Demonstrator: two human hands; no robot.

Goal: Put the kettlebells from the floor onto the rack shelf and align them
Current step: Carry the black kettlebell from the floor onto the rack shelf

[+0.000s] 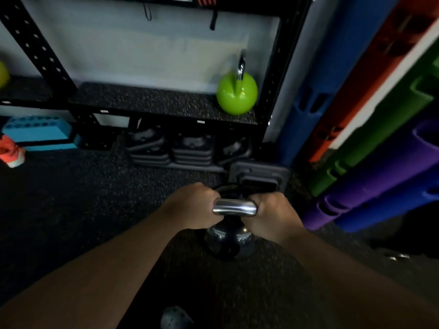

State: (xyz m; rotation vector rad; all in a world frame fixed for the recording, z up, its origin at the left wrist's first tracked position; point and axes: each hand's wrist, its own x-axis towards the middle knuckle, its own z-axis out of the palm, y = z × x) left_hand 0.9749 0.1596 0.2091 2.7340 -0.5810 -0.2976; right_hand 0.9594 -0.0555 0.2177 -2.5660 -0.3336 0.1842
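Both hands grip the steel handle of a dark kettlebell (228, 241). My left hand (192, 207) is wrapped around the handle's left corner and my right hand (275, 214) around its right corner. The ball hangs below the hands, over the dark floor; whether it touches the floor I cannot tell. A green kettlebell (237, 93) with a steel handle stands upright at the right end of the speckled rack shelf (147, 100), beside the right upright.
Stacked grey weight plates (171, 148) lie under the shelf, and a grey block (259, 174) sits just beyond my hands. Blue, orange, green and purple tubes (370, 148) lean at the right. A blue box (38, 131) and an orange shoe (9, 150) are at the left.
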